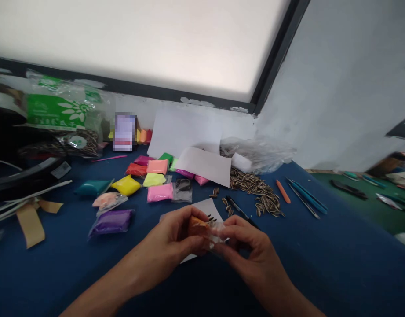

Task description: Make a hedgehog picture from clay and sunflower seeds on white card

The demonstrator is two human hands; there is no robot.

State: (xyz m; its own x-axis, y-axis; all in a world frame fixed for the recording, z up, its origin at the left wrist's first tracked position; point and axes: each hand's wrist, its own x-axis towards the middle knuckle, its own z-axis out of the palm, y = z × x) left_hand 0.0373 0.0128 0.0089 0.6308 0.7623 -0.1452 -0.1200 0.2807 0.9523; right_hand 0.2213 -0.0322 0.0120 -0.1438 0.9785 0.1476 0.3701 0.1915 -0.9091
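Note:
Between my two hands is a small clear packet of orange modelling clay [198,225]. My left hand [178,235] is closed round its orange end. The fingers of my right hand [246,246] pinch the crumpled clear wrapper [216,232]. Under both hands lies a sheet of white paper [207,208], with a few dark pointed pieces showing just behind the packet. A black pen [238,208] rests beyond my right hand, beside several loose sunflower seeds [227,204].
Several coloured clay packets, among them a purple one [112,221] and a yellow one [126,186], lie to the left. A sunflower seed pile [255,189] sits right of centre. Blue tweezers [308,196] and an orange stick [283,191] lie farther right. A seed bag [62,114] stands back left.

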